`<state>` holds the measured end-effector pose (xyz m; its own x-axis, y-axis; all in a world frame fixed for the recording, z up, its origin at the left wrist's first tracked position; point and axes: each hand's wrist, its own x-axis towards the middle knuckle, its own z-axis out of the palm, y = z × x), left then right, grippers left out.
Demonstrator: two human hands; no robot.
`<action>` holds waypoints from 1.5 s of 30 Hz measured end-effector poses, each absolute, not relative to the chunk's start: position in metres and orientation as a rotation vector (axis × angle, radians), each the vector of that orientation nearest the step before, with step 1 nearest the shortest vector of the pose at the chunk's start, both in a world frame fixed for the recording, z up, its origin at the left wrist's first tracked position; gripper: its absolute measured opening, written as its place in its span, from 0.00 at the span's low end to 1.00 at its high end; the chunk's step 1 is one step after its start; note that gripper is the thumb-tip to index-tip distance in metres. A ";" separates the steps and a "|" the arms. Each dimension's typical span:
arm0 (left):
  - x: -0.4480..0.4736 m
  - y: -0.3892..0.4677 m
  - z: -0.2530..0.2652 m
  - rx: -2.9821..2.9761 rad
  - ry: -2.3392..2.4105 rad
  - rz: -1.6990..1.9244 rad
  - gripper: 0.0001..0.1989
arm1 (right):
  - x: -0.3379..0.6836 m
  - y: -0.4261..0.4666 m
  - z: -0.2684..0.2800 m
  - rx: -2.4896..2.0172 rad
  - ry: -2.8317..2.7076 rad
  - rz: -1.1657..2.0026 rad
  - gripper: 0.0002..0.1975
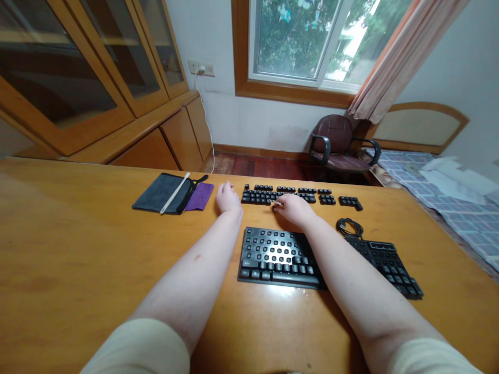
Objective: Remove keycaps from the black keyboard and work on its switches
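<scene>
Two bare forearms [198, 270] with pale sleeves [144, 348] come nearest, reaching over the wooden table [78, 249]. Between and partly beneath them lies the black keyboard [278, 254], its upper left part without caps, while its lower rows carry theirs; the right forearm crosses over it. Beyond it, loose keycaps [257, 197] are arranged in groups near the far edge.

Right hand [294, 209] has narrow fingers around a thin, light tool [276, 203], just at the near side of these caps; its tip is too small for me to name with certainty. Left hand [228, 197] is curled beside the caps, and whether it holds something I cannot tell.

I judge that the caps are being cleaned or arranged; the next move seems to call for small, light strokes, with the left hand steadying. The far edge runs close behind the caps, so a push outward could drop one. More room is on the left, before the grey pouch [158, 193] and purple cloth [200, 196]. At right, the coiled cable [350, 227] narrows the space.
</scene>
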<state>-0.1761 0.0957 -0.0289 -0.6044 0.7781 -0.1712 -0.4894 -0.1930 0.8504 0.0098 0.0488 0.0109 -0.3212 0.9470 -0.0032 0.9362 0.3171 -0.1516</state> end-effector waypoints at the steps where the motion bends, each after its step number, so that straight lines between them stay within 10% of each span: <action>1: -0.176 0.095 -0.029 0.378 1.198 1.901 0.09 | 0.010 0.050 0.010 -1.795 -2.463 0.174 0.10; 45: -0.176 0.095 -0.028 0.408 1.219 1.884 0.09 | 0.004 0.058 0.002 -1.846 -2.331 0.141 0.11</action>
<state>-0.1756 0.0949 -0.0283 -0.5987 0.7846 -0.1610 -0.4686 -0.1801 0.8649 0.0038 0.0575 0.0016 -0.2225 0.9724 0.0702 0.9569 0.2316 -0.1753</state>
